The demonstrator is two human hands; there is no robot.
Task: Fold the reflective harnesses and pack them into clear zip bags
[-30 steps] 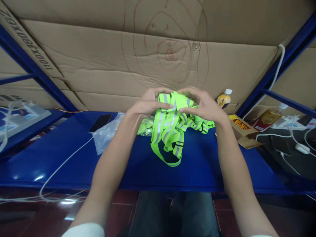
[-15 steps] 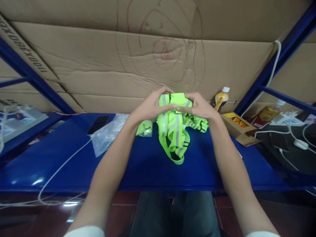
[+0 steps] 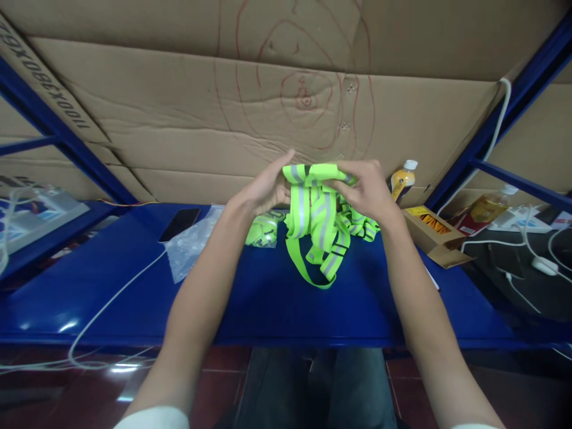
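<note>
A bundle of neon-yellow reflective straps (image 3: 322, 217) with grey stripes and black buckles hangs over the blue shelf, its lower loop reaching toward the front. My right hand (image 3: 364, 187) pinches the top of the bundle from the right. At the bundle's upper left is my left hand (image 3: 270, 187), thumb raised and apart from the curled fingers, which are partly hidden behind the straps. More straps lie behind, below my right hand. Left of the bundle rests a plastic-wrapped neon-yellow packet (image 3: 263, 231).
A clear plastic bag (image 3: 190, 247) and a black phone (image 3: 179, 225) lie at left. On the right are a yellow bottle (image 3: 402, 179), an open cardboard box (image 3: 440, 241), another bottle (image 3: 487, 208) and white cables. A cardboard wall (image 3: 179, 107) stands behind.
My left hand has opened its thumb away from the straps and shifted slightly left. My right hand has turned and gripped the top strap. The hanging straps have spread and swung slightly right.
</note>
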